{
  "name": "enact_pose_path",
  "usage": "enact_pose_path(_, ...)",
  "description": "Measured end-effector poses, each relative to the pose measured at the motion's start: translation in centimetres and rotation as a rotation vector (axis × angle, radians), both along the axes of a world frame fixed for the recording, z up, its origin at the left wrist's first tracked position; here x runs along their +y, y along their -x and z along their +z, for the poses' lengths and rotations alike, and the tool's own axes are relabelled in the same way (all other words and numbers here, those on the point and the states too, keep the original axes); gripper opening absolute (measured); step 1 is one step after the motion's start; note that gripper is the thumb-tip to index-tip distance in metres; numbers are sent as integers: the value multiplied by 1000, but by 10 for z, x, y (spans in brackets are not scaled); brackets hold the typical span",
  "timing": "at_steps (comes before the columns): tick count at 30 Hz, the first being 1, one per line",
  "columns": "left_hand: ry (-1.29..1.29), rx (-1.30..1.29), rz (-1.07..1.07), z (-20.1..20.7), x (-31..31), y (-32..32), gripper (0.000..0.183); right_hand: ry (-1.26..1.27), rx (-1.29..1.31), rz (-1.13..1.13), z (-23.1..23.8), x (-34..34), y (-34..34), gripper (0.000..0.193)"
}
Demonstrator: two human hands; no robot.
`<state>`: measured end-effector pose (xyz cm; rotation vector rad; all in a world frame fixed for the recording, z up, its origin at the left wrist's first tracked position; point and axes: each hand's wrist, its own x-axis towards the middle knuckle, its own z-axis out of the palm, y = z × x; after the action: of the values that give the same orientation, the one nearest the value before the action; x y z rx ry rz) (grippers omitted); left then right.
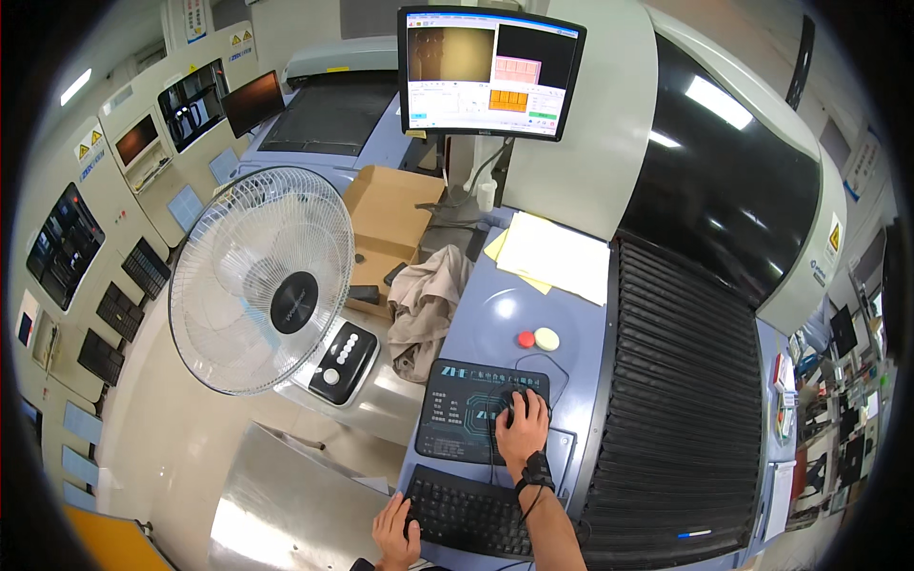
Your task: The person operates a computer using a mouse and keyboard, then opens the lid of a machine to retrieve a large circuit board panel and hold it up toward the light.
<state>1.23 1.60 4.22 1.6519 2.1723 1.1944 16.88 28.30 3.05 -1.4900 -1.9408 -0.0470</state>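
My right hand [521, 436] rests over a black computer mouse [515, 409], fingers curved round it, with a dark band on the wrist. Beneath the mouse lies a dark printed mouse pad [447, 419]. A black keyboard [471, 514] sits just below the pad, nearer to me, and my right forearm crosses its right end. At the keyboard's left edge is my left hand [393, 535], fingers stretched out and touching the corner. Beyond the blue machine ledge, a monitor [490, 71] shows a software window with a brownish camera picture and pink and orange panels.
A red button [526, 339] and a cream one [546, 339] stand beyond the pad; papers [552, 257] lie farther back. Ribbed black bellows [685, 409] run along the right. To the left are a fan [262, 281], a crumpled cloth [428, 305] and an open cardboard box [390, 209].
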Motion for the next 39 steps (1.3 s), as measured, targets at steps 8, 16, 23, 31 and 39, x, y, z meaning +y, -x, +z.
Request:
enact_pose_path(8, -62, -45, 41, -4, -1, 1, 37, 14, 1, -7, -2, -3, 0, 39)
enact_pose_path(16, 19, -39, 61, 1, -2, 1, 36, 6, -10, -16, -1, -2, 0, 40)
enact_pose_path(23, -4, -38, 79, 0, -1, -2, 35, 4, -9, -10, 0, -3, 0, 39)
enact_pose_path(31, -26, -25, 83, 1, 0, -1, 33, 10, -4, -14, 1, -3, 1, 38)
enact_pose_path(39, 0, -57, 78, -1, -2, 0, 35, 34, 7, -7, -2, -3, 0, 39)
